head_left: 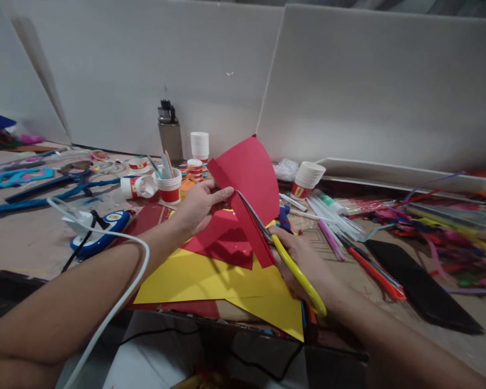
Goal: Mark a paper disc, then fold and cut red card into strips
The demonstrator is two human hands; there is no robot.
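My left hand (pixel 206 204) pinches a sheet of red paper (pixel 251 173) between thumb and fingers, holding it up above the table. The paper's top edge is curved, and a strip hangs down along its lower right side. In my right hand (pixel 297 256) is a pair of scissors (pixel 297 275) with yellow handles. Their blades lie in the cut between the strip and the larger red piece. Below, another red paper piece (pixel 222 240) rests on yellow sheets (pixel 178 278) near the table's front edge.
Paper cups (pixel 305 181), a cup of brushes (pixel 169 186) and a bottle (pixel 170 132) stand behind. A blue-and-white power strip (pixel 101 232) with a white cable lies left. Markers (pixel 330 240), a red cutter knife (pixel 376 273) and a black phone-like slab (pixel 423 283) lie right.
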